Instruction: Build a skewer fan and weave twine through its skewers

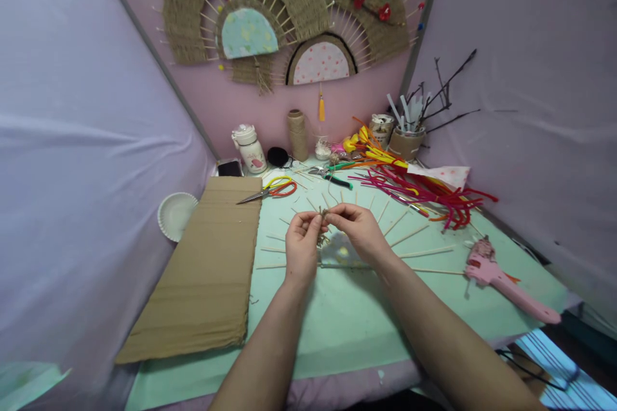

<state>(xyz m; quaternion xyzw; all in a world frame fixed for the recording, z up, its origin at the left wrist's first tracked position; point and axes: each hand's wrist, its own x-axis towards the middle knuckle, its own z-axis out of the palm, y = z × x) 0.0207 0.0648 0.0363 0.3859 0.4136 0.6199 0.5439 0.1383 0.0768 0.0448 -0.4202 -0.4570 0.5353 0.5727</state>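
Note:
Both hands meet over the middle of the table, pinching a small bunch of brown jute twine (322,240). My left hand (303,244) is closed on the bunch, whose loose ends hang below the fingers. Thumb and forefinger of my right hand (359,228) are pressed together on the twine at the top. A thin strand runs up from there toward the back of the table. Beneath the hands lies a half-round fan frame, with thin sticks (427,253) spreading outward from a pale floral fabric piece (344,253). My hands and wrists cover part of the frame.
Cardboard (207,270) lies left, with scissors (270,190) at its upper edge and a paper plate (176,216) beside it. Behind are pliers (332,174), a twine spool (297,135) and a bottle (249,149). Pipe cleaners (424,189) and a pink glue gun (506,282) lie right.

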